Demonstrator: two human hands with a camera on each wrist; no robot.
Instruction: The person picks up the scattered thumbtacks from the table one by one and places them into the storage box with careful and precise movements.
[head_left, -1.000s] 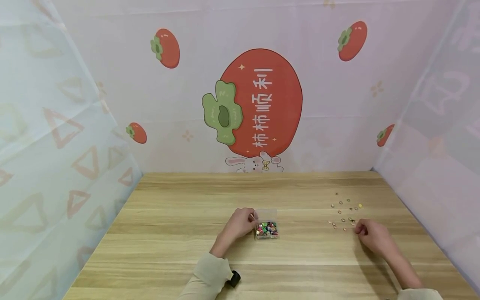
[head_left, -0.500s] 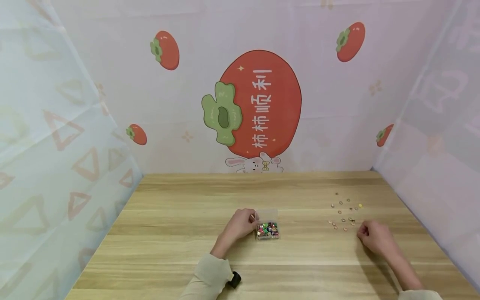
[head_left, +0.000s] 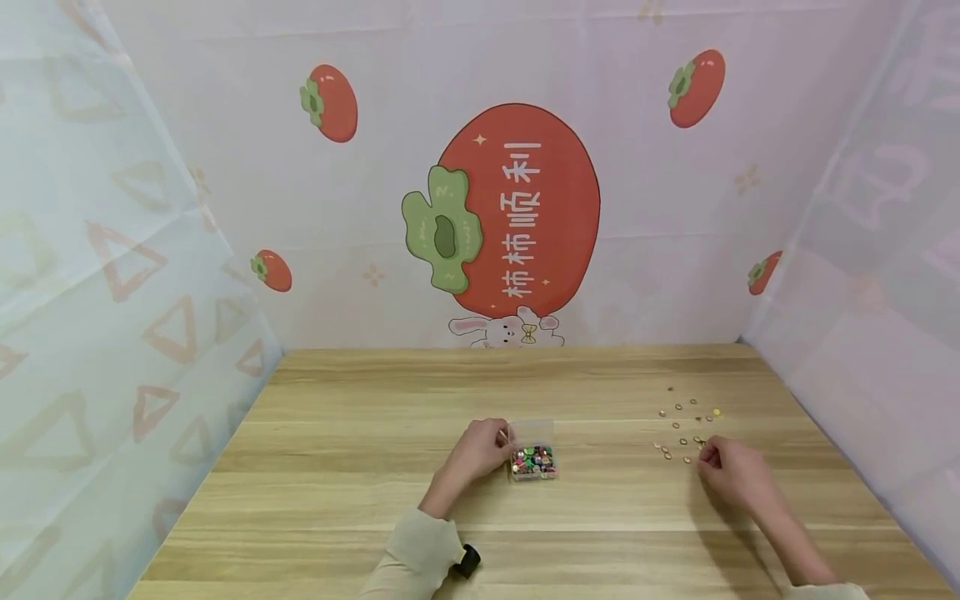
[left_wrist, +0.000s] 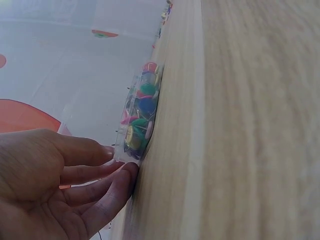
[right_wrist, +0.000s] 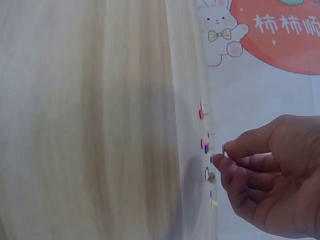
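Observation:
A small clear plastic box (head_left: 533, 457) full of coloured pushpins stands on the wooden table (head_left: 352, 450) near the middle. My left hand (head_left: 501, 442) rests against its left side. The left wrist view shows my left hand (left_wrist: 119, 162) with nearly straight fingertips touching the box (left_wrist: 141, 112). Several loose pushpins (head_left: 681, 425) lie scattered at the right. My right hand (head_left: 708, 457) is at their near edge. In the right wrist view the thumb and forefinger of my right hand (right_wrist: 223, 155) pinch a small pushpin, just above the loose pins (right_wrist: 204, 145).
Printed fabric walls close the table in at the back (head_left: 517, 208), left (head_left: 112, 292) and right (head_left: 870, 317). A black strap device (head_left: 468, 560) sits on my left wrist.
My right hand drew slightly back from the scattered pins, then moved left and forward to their near edge. The left hand and the box have stayed put.

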